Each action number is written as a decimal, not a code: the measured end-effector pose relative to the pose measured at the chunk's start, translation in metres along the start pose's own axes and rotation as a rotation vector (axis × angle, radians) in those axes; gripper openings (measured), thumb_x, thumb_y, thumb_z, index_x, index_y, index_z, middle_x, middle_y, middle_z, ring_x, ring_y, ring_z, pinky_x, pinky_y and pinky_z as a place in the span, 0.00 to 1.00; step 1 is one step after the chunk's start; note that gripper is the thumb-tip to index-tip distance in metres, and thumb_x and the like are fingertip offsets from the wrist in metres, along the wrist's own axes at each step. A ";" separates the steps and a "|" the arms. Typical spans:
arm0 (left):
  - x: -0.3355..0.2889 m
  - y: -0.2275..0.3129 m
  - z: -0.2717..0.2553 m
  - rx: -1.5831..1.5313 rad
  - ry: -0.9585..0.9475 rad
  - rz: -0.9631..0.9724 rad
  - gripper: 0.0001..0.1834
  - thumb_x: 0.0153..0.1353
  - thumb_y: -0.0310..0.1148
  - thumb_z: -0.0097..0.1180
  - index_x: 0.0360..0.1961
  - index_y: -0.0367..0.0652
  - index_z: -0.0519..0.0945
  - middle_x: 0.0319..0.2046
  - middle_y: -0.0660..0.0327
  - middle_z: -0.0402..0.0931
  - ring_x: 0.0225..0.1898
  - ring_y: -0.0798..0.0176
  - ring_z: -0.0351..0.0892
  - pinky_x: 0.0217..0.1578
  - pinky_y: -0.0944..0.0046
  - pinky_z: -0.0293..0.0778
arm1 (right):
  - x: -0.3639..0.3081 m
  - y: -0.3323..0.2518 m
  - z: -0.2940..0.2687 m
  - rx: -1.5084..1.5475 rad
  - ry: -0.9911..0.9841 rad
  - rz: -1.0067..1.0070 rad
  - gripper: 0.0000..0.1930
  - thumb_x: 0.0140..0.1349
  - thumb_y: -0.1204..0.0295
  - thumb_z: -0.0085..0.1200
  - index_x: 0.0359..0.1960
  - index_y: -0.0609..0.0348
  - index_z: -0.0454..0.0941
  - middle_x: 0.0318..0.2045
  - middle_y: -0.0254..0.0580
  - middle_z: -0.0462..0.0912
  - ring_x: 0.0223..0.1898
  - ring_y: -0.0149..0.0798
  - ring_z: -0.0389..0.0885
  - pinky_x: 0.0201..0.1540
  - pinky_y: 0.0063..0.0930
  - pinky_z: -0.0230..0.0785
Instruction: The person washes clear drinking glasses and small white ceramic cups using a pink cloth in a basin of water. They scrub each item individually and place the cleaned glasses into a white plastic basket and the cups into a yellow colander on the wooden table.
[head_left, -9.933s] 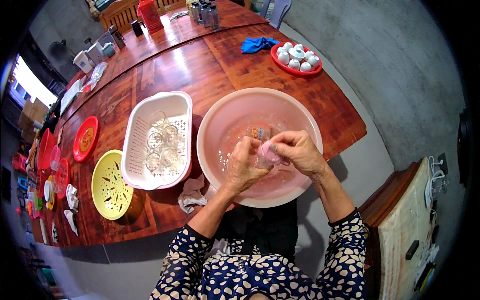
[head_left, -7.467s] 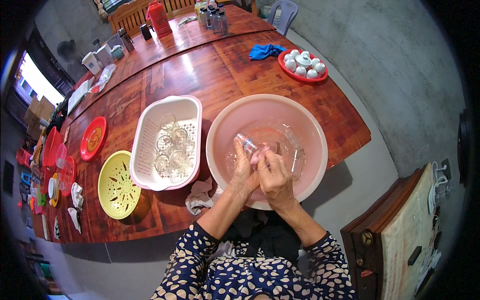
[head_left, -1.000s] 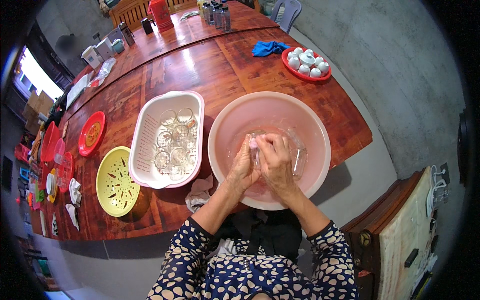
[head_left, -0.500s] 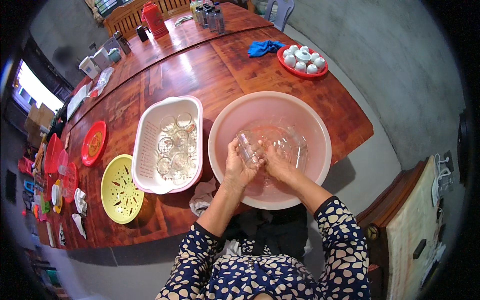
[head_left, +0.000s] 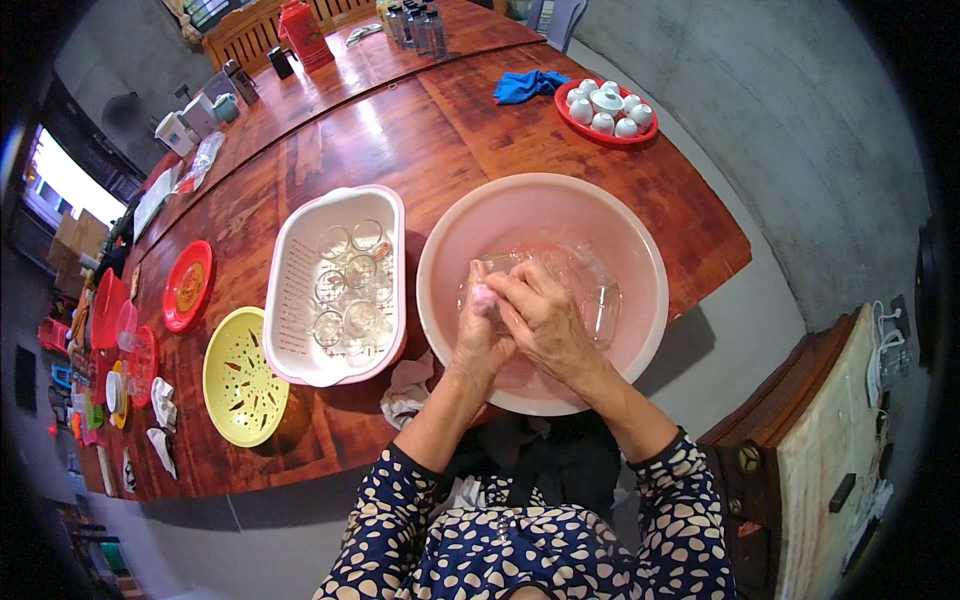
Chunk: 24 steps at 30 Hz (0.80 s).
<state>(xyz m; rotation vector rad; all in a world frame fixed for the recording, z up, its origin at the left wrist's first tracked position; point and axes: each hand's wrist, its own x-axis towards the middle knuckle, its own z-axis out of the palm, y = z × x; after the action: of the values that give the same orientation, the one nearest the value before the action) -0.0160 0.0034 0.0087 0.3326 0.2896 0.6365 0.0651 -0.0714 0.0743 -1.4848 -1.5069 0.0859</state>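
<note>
Far on the left, a red plate point(head_left: 187, 285) lies flat on the wooden table point(head_left: 420, 140), and just below it stands a yellow strainer bowl point(head_left: 243, 376). Next to them is a white rectangular drain basket point(head_left: 290, 300) with a pink rim; several clear glasses point(head_left: 345, 290) stand inside it. Beside the basket stands a large pink basin point(head_left: 640, 260), at the near edge of the table. Both hands are inside this basin, pressed together. The left hand point(head_left: 480, 335) is curled closed around a small clear glass point(head_left: 497, 266), which tilts away from the person. The right hand point(head_left: 545, 320) lies over the left one, its fingers bent on the same glass. More clear glasses point(head_left: 597, 300) lie in the basin just right of the hands. Further right and well apart, a red tray point(head_left: 640, 131) carries small white cups point(head_left: 606, 103), and a blue cloth point(head_left: 527, 84) lies just beside it.
</note>
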 end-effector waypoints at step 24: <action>0.010 -0.002 0.001 -0.098 0.158 -0.127 0.31 0.66 0.61 0.31 0.46 0.42 0.69 0.34 0.56 0.75 0.37 0.58 0.77 0.42 0.58 0.77 | -0.032 0.018 0.007 -0.401 0.050 -0.032 0.16 0.46 0.80 0.54 0.41 0.63 0.75 0.38 0.46 0.73 0.39 0.48 0.74 0.40 0.34 0.73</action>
<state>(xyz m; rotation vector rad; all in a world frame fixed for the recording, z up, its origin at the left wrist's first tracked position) -0.0068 0.0081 0.0070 0.1689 0.4263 0.5506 0.0662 -0.0881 0.0409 -1.7599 -1.5679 -0.2873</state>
